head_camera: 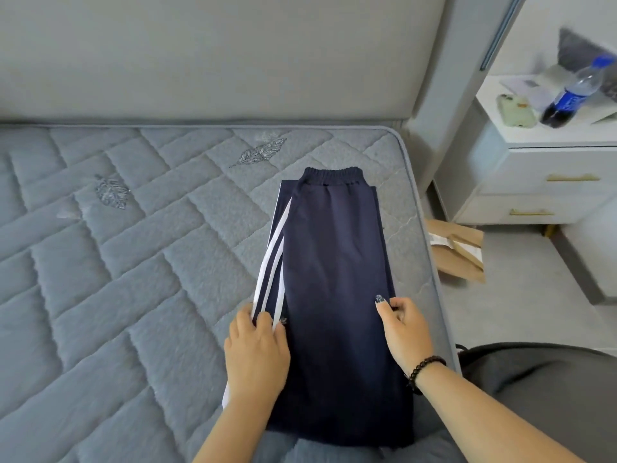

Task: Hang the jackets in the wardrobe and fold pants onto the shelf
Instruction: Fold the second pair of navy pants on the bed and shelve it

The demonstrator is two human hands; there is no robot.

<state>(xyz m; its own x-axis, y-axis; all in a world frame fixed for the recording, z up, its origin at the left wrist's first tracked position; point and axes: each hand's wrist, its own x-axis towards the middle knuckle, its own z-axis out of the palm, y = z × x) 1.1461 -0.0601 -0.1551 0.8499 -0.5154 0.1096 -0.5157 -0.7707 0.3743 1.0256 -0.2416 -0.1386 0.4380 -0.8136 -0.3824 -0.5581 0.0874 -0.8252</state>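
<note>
Both hands pinch pants side edges: left hand striped edge, right hand near mattress edge

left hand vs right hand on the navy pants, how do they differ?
The left hand grips the white-striped edge of the navy track pants; the right hand pinches the plain navy edge, nearer the mattress side. The right wrist wears a dark beaded bracelet; the left wrist is bare. The right thumb shows a painted nail; the left fingertips are tucked into fabric. Both grip at about mid-length, over the grey quilted mattress.
</note>
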